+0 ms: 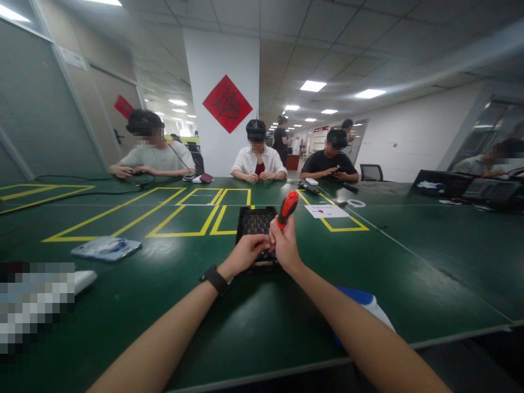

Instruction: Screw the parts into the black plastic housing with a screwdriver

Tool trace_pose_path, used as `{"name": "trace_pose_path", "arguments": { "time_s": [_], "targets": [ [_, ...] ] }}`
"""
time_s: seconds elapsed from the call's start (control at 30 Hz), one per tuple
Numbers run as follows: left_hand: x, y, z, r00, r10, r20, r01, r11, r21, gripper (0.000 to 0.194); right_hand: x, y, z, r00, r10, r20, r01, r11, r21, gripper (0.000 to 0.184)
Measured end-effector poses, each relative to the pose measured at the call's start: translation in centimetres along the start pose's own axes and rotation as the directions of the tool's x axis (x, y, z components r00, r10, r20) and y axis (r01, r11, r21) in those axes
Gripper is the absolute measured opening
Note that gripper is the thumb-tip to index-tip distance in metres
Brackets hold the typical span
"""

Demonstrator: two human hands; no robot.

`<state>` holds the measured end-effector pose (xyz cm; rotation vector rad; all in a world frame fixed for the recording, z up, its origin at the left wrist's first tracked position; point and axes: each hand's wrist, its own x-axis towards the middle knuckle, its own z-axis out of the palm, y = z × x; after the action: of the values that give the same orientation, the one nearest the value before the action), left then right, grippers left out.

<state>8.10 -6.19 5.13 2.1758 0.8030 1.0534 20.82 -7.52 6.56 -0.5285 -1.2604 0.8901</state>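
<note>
Worn on a head at six o'clock, the camera looked down, close over the green table (245, 333), toward a pillar (223, 52) near twelve

Okay so, quick count: one red-and-black tool (287, 209), one black tray (257, 220), one white sheet (328, 212), one white ring (356, 203), one wristband (215, 280), one red diamond poster (227, 103), and three seated people (257, 161) straight across the tabletop (164, 289), wearing three headsets (256, 130).

A red diamond sign (227, 104) up on the white pillar (198, 147), three headset wearers seated across the green bench (184, 289), yellow tape outlines (112, 237) marked on it, and a blue-and-white packet (106, 248) lying at left.
</note>
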Motion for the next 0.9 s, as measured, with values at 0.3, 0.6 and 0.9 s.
{"name": "trace_pose_path", "arguments": {
  "time_s": [0.3, 0.6, 0.9],
  "targets": [
    [0.1, 0.2, 0.1, 0.998, -0.036, -0.044, 0.036, 0.999, -0.018, 0.021, 0.4, -1.0, -0.8, 0.987, -0.162, 0.008, 0.158, 0.947, -0.279, 0.024],
    [0.0, -0.3, 0.1, 0.985, -0.081, -0.151, 0.08, 0.997, -0.016, 0.028, 0.5, -0.8, -1.2, 0.99, -0.14, -0.028, 0.121, 0.925, -0.361, 0.029],
    [0.0, 0.0, 0.1, 0.986, -0.134, -0.103, 0.129, 0.99, -0.053, 0.025, 0.4, 0.2, -1.0, 0.995, -0.033, -0.095, 0.01, 0.972, -0.236, 0.032]
  ]
}}
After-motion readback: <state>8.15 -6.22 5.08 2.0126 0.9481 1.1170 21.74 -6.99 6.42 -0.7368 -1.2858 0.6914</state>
